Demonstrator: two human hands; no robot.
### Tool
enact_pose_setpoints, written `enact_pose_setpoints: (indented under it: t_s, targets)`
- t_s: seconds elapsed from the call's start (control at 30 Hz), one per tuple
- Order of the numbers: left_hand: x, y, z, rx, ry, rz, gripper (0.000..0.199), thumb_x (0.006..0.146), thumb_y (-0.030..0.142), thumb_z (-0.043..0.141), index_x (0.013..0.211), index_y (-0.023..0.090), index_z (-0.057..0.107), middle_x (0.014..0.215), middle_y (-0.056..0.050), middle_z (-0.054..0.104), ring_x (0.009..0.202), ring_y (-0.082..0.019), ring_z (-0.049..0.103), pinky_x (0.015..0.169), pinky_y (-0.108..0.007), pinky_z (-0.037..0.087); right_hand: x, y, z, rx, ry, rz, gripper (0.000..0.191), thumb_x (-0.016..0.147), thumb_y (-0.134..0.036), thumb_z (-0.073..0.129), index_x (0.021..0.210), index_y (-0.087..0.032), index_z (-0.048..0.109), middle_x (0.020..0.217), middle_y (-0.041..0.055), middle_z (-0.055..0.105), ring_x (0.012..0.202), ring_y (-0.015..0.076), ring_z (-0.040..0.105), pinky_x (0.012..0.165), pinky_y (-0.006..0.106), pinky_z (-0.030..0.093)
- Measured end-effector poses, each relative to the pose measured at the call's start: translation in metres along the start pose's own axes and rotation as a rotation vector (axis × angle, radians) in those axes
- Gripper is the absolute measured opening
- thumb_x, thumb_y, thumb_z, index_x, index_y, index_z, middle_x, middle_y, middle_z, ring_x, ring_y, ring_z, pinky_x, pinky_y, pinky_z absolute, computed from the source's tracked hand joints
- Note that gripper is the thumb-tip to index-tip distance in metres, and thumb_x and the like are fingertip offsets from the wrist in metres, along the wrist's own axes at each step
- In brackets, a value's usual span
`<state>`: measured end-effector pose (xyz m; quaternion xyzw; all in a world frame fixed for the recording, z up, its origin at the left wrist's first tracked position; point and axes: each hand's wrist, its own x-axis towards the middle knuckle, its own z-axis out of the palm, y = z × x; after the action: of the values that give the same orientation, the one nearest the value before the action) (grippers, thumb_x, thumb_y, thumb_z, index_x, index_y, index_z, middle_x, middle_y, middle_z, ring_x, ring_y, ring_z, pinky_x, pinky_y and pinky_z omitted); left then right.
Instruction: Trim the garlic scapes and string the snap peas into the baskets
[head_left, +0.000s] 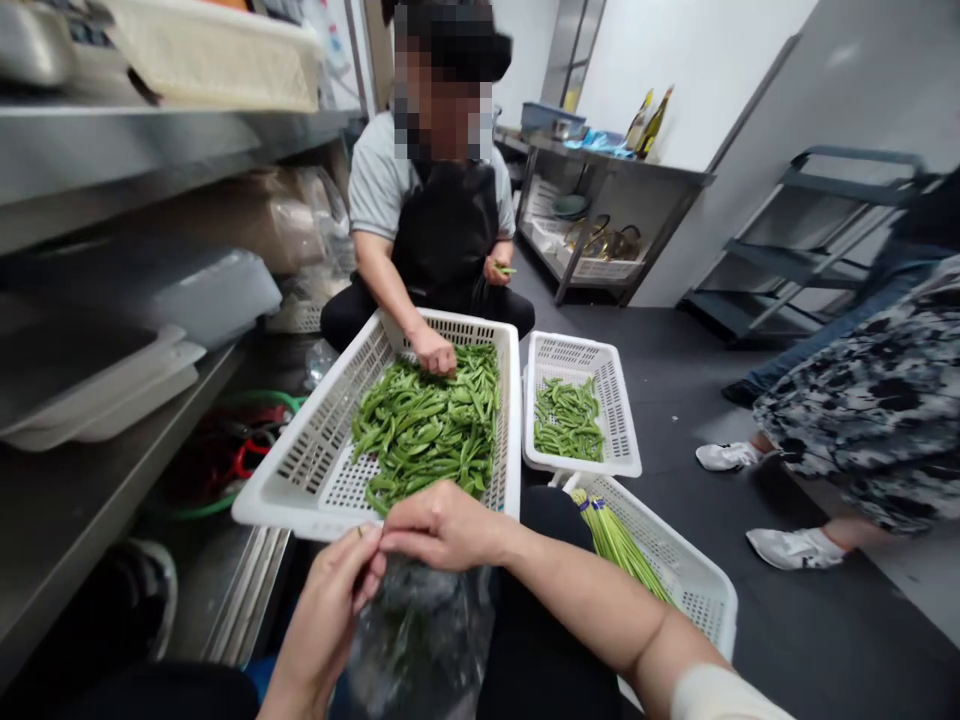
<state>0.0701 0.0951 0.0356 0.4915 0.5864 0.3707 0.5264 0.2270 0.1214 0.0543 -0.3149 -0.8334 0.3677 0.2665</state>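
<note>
My left hand (337, 575) is closed in a pinch, and a small green sliver, like the tip of a pea pod, shows at its thumb. Against its fingertips, my right hand (442, 525) is pinched too; its fingers hide whatever they grip. Both hands are at the near rim of a large white plastic basket (300, 515). A heap of green pea pods (427, 430) lies in that basket. Below my hands hangs a clear plastic bag (420, 630) with something dark green inside.
Opposite, a person (442, 220) reaches one hand into the pods and holds a pod in the other. A smaller white basket (622, 420) holds more pods; another (712, 600) holds banded green stalks (622, 540). Steel shelving (187, 140) stands left; people stand right near a cart (795, 265).
</note>
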Motion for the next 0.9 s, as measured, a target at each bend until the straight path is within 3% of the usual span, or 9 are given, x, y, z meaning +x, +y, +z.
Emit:
enact_pose_setpoints:
  t_s: [0.17,0.3,0.43,0.5,0.6,0.67,0.73,0.83,0.9]
  targets:
    - [-0.006,0.006,0.022,-0.494,0.140,-0.072,0.035,0.066,0.046,0.057,0.051,0.020,0.039,0.042,0.008,0.032,0.039,-0.006,0.025,0.040,-0.020,0.024,0.007,0.004,0.020,0.430,0.379,0.371,0.026,0.088,-0.037,0.042,0.072,-0.019,0.050,0.055,-0.0015,0.053,0.045,0.0095,0.050,0.046,0.020,0.039]
    - [-0.017,-0.028,0.023,-0.273,-0.055,-0.147,0.036,0.072,0.050,0.049,0.053,0.020,0.041,0.047,0.005,0.040,0.040,-0.007,0.029,0.040,-0.021,0.021,0.025,0.031,-0.008,0.594,0.526,0.527,0.022,0.087,-0.039,0.038,0.085,-0.019,0.047,0.064,-0.0013,0.056,0.047,0.0100,0.054,0.045,0.021,0.042]
    - [-0.029,-0.086,0.011,0.397,-0.399,-0.152,0.031,0.083,0.036,0.038,0.067,0.018,0.058,0.060,-0.003,0.061,0.057,-0.016,0.057,0.056,-0.025,0.041,0.059,0.054,-0.025,-0.009,0.168,0.506,0.017,0.081,-0.030,0.049,0.089,-0.017,0.056,0.083,0.0038,0.066,0.069,0.0140,0.062,0.065,0.027,0.049]
    - [-0.031,-0.110,0.006,0.749,-0.453,-0.165,0.032,0.082,0.021,0.040,0.102,0.017,0.065,0.092,-0.011,0.071,0.086,-0.023,0.066,0.076,-0.031,0.047,0.080,0.062,-0.014,-0.359,-0.121,0.515,0.021,0.081,-0.033,0.053,0.088,-0.016,0.062,0.091,0.0087,0.068,0.084,0.0209,0.064,0.074,0.032,0.050]
    - [-0.031,-0.126,0.002,1.020,-0.514,-0.252,0.063,0.080,0.013,0.042,0.143,0.010,0.034,0.133,-0.020,0.054,0.119,-0.028,0.055,0.097,-0.038,0.041,0.107,0.069,0.015,-0.571,-0.350,0.557,0.023,0.078,-0.028,0.059,0.090,-0.011,0.068,0.101,0.0187,0.068,0.097,0.0297,0.064,0.078,0.038,0.050]
    - [-0.030,-0.123,-0.003,0.978,-0.522,-0.247,0.064,0.081,0.016,0.043,0.143,0.009,0.033,0.139,-0.019,0.049,0.125,-0.027,0.050,0.103,-0.038,0.037,0.116,0.073,0.030,-0.572,-0.379,0.567,0.021,0.072,-0.017,0.063,0.091,-0.008,0.069,0.101,0.0214,0.068,0.097,0.0303,0.065,0.077,0.037,0.051]
    - [-0.029,-0.108,-0.009,0.835,-0.501,-0.178,0.050,0.081,0.022,0.044,0.130,0.013,0.054,0.130,-0.014,0.059,0.119,-0.026,0.054,0.101,-0.036,0.039,0.117,0.076,0.034,-0.565,-0.398,0.566,0.023,0.068,-0.011,0.063,0.090,-0.008,0.069,0.099,0.0208,0.069,0.095,0.0289,0.065,0.075,0.033,0.050]
    - [-0.023,-0.073,-0.021,0.544,-0.453,-0.117,0.036,0.083,0.038,0.040,0.087,0.017,0.070,0.085,-0.007,0.072,0.075,-0.021,0.066,0.070,-0.030,0.050,0.105,0.078,0.014,-0.545,-0.384,0.566,0.020,0.069,-0.013,0.061,0.087,-0.009,0.070,0.095,0.0179,0.069,0.090,0.0269,0.065,0.071,0.030,0.048]
    - [-0.013,-0.050,-0.026,0.380,-0.301,-0.092,0.037,0.079,0.047,0.042,0.077,0.018,0.066,0.066,-0.002,0.066,0.053,-0.016,0.057,0.052,-0.026,0.044,0.091,0.078,-0.009,-0.510,-0.362,0.545,0.017,0.074,-0.019,0.058,0.085,-0.011,0.069,0.088,0.0113,0.069,0.083,0.0211,0.063,0.068,0.026,0.045]
